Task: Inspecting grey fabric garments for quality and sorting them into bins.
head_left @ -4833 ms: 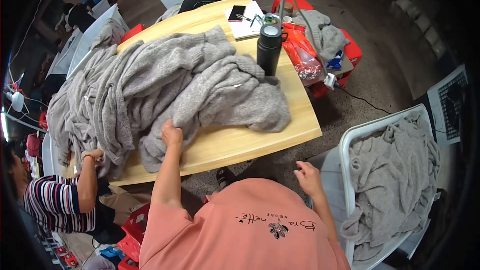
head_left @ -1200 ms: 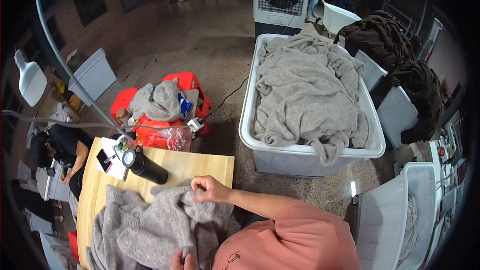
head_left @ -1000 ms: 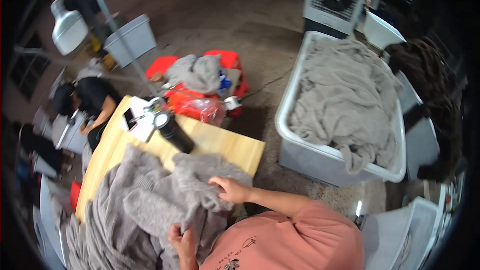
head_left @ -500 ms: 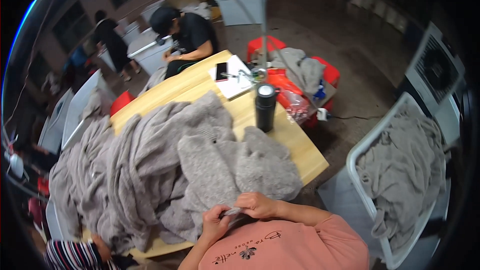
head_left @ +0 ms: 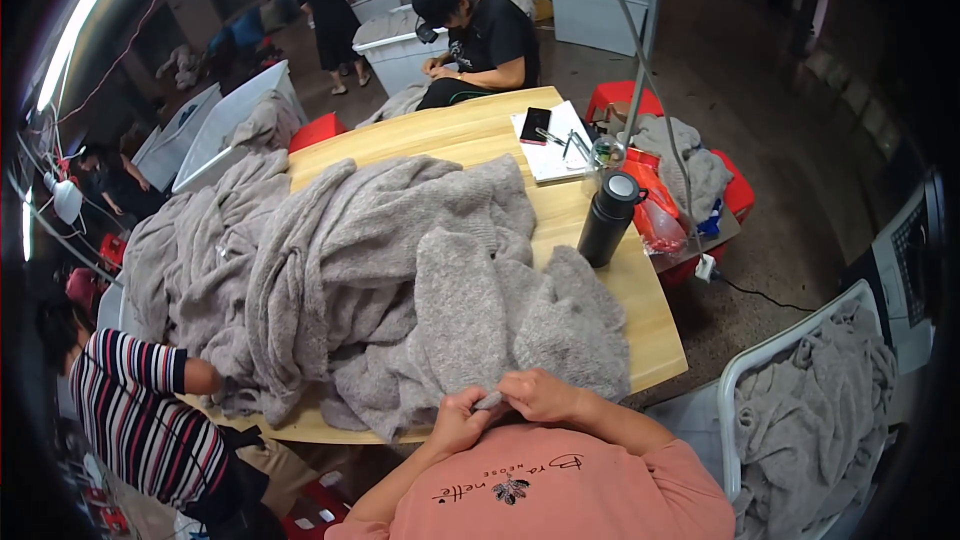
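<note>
A fuzzy grey knit garment (head_left: 462, 315) lies on the near part of the wooden table (head_left: 655, 340), its closest edge drawn up against my pink shirt. My left hand (head_left: 463, 420) pinches that edge. Just beside it, my right hand (head_left: 540, 396) grips the same edge, fingers curled. A small fold of knit shows between the two hands; the fingertips are partly hidden. Left of this piece, more grey knitwear (head_left: 240, 270) is heaped across the table.
A black bottle (head_left: 606, 220) stands near the right edge, by a notebook (head_left: 555, 162) bearing a phone (head_left: 536, 126) and pens. A bin of grey knits (head_left: 728, 420) is at my right. A person in stripes (head_left: 150, 400) is at left; another in black (head_left: 490, 45) sits beyond the table.
My view has swung left, so the table and bottle sit farther right in the picture and more of the striped person shows. Both hands remain on the garment's edge, close together.
</note>
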The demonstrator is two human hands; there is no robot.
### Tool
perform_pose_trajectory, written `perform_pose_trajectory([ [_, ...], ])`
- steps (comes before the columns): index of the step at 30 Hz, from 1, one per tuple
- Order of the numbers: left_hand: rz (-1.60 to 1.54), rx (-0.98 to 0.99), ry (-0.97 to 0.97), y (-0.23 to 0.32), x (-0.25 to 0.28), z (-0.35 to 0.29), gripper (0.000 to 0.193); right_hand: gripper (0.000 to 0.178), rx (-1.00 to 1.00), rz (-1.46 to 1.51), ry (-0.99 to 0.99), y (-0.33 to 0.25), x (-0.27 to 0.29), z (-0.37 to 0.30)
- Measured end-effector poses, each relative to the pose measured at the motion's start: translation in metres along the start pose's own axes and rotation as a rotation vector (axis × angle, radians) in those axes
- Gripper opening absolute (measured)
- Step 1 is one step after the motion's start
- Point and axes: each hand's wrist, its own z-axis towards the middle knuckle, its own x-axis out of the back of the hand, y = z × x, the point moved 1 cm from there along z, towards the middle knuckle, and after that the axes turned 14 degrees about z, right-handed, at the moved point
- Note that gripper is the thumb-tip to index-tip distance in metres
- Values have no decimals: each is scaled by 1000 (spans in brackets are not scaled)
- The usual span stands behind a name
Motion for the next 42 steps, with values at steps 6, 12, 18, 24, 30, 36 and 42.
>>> perform_pose_trajectory([
  [6,-138,-1,-128,26,5,2,14,5,57,2,86,-13,4,-3],
  [12,1,-227,-256,15,8,13,17,13,67,130,206,-15,0,-12],
  [18,-758,80,-26,31,29,21,10,38,150,-495,319,-23,-2,-27],
  [24,-964,230,183,59,85,16,12,40,-29,-801,540,27,3,-59],
  [30,-879,-14,731,49,133,6,9,30,-119,-803,512,33,15,-52],
  [36,-1110,31,655,3,168,4,22,29,-237,-661,805,51,71,-66],
  [42,-1167,19,555,-12,162,-2,32,12,95,-821,656,10,47,-80],
])
